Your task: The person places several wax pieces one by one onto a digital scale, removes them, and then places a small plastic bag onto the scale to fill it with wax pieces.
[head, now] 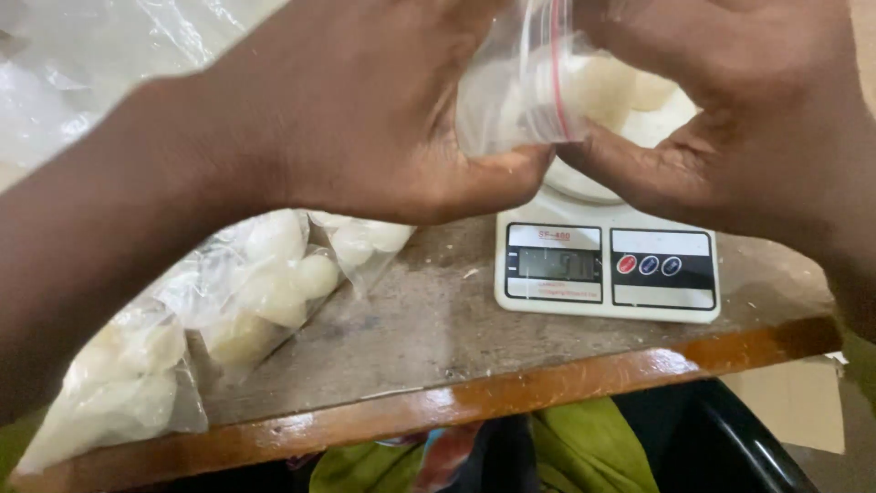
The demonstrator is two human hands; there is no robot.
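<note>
My left hand (365, 119) and my right hand (730, 110) both pinch the top of a clear zip bag (520, 91) with a red seal strip, held just above a white digital kitchen scale (607, 269). The bag holds pale white rounded pieces (630, 100), partly hidden behind my fingers. The bag's lower part appears to rest on the scale's platform. My thumbs meet under the bag's mouth. The scale's small display is lit.
Filled clear bags of the same white pieces (265, 274) lie to the left on a worn wooden table (438, 329), more at the near left corner (119, 374). Crumpled plastic sits at the far left. Green cloth and a dark object show below the table's edge.
</note>
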